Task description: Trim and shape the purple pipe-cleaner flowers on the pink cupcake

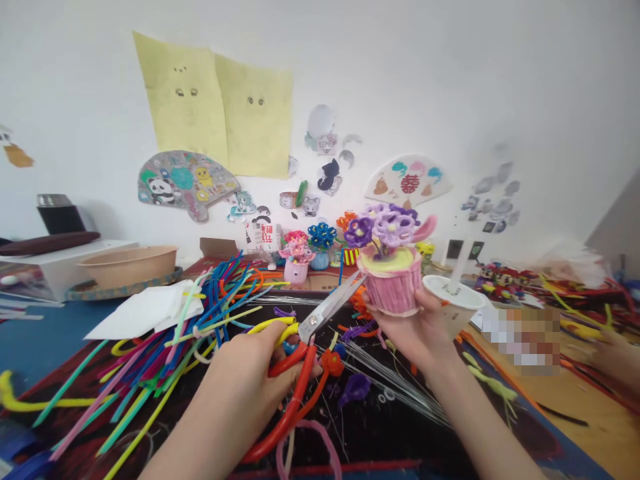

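My left hand [250, 373] is closed around the red handles of a pair of scissors [310, 333]; the metal blades point up and right toward a pipe-cleaner craft. My right hand [415, 330] holds up that craft, a pink fuzzy pot [393, 283] topped with yellow and filled with purple pipe-cleaner flowers [385, 227]. The scissor tip sits just left of the pot's upper edge. Below the hands, thin wires [380, 380] and small purple pieces [356, 388] lie on the dark mat.
A heap of coloured pipe cleaners [165, 347] covers the table's left. White paper [145, 310] and a brown bowl [127, 265] lie further left. A white paper cup [453, 300] stands beside the pot. Small flower crafts [300, 257] line the wall. Another person's hand [613, 353] is at right.
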### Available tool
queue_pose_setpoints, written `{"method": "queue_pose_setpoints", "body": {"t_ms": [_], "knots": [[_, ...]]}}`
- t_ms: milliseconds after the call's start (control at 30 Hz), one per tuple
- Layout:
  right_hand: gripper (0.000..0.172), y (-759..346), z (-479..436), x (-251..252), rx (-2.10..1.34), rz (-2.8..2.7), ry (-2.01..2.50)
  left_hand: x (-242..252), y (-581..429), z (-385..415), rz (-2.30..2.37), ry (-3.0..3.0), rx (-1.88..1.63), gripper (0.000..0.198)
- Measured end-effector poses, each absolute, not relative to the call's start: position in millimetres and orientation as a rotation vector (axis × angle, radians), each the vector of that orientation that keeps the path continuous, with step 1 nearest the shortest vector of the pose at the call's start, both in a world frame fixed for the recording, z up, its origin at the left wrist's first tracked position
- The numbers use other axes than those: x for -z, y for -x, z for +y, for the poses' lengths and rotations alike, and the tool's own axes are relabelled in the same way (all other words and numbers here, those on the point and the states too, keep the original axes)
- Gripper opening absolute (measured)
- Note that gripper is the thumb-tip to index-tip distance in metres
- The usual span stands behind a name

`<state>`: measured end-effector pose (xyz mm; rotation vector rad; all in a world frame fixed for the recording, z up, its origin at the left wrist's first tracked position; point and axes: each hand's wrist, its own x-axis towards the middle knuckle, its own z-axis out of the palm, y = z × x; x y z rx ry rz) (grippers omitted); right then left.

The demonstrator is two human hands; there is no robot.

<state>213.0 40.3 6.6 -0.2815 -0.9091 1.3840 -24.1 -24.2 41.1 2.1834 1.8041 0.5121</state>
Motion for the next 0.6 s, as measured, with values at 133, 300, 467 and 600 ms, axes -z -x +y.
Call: {"method": "queue_pose_setpoints", "body": {"t_ms": [133, 300, 467, 600], "knots": [[0.06, -215.0, 36.8, -7.7, -1.363, -0.901, 0.283, -44.8, 24.3, -24.1, 1.779, -2.208, -0.554, 0.02], [0.053, -213.7, 34.7, -12.8, -1.354, -0.878, 0.319, -41.1, 34.5, -26.0, 1.795, -2.228, -0.603, 0.024], [0.034, -205.7, 34.3, -16.7, -1.448, -0.857, 0.283, -38.3, 40.8, -28.8, 1.794, -2.129, -0.788, 0.025], [0.039, -196.8, 31.3, -15.3, -1.669, -0.929, 0.248, -38.7, 39.2, -29.6, 1.768, -2.098, -0.848, 0.024]]}}
